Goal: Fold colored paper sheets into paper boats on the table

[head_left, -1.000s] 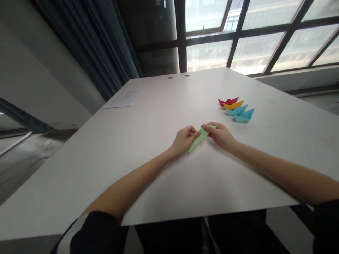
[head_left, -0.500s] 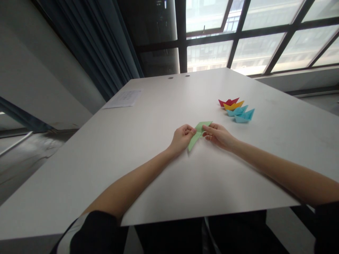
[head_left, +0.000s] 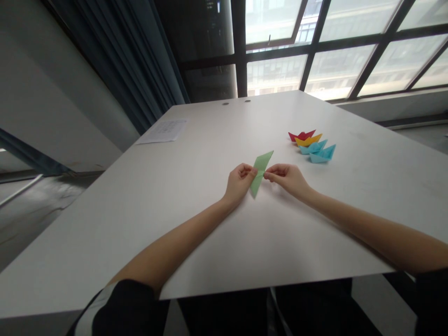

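Observation:
A folded piece of light green paper (head_left: 262, 162) is held between both hands above the table, its long pointed shape slanting from upper right to lower left. My left hand (head_left: 241, 181) pinches its left side, thumb on the near face. At the right edge, near the paper's middle, the thumb and fingertips of my right hand (head_left: 285, 177) are closed on it. The folds on the underside are hidden.
Folded paper boats stand in a row to the right: a red one (head_left: 301, 136), a yellow one (head_left: 308, 139) and two light blue ones (head_left: 322, 154). A printed sheet (head_left: 163, 131) lies at the left edge of the white table (head_left: 206, 252).
The green paper has turned more upright and straightened out. My right hand has shifted from its upper part down to the edge near the middle. My left hand has barely moved.

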### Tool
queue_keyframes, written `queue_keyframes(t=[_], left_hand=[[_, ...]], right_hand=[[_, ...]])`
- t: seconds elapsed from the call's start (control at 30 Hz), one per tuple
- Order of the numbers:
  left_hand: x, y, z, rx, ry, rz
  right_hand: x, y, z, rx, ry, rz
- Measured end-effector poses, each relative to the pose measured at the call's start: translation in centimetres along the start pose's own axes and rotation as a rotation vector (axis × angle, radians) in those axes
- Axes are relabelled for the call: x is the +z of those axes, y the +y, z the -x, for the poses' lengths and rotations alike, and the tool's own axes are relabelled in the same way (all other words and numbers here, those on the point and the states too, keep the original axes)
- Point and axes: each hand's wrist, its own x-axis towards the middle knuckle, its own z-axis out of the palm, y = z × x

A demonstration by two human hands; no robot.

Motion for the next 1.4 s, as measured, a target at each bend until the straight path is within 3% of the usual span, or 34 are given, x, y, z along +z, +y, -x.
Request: queue_keyframes(t=[0.2, 0.37, 0.47, 0.6, 1.03, 1.4], left_hand=[[0.0, -0.2, 0.2, 0.053, -0.114, -0.224], [0.0, 0.7, 0.6, 0.2, 0.015, -0.345], [-0.2, 1.2, 0.8, 0.344, 0.017, -0.47], [-0.3, 1.3, 0.8, 0.427, -0.071, -0.585], [-0.5, 0.6, 0.7, 0.291, -0.142, -0.754], [-0.3, 0.2, 0.9, 0.338, -0.222, -0.856]], right_hand=[[-1.0, -0.9, 0.1, -0.205, 0.118, 0.349], [-2.6, -1.4, -0.2, -0.576, -0.04, 0.719], [-3.1, -1.2, -0.4, -0.656, -0.128, 0.812], [-3.1, -0.9, -0.4, -0.677, -0.165, 0.855], [-2.1, -0.1, -0.2, -0.62, -0.22, 0.832], [-2.5, -0.5, -0.1, -0.545, -0.26, 0.821]])
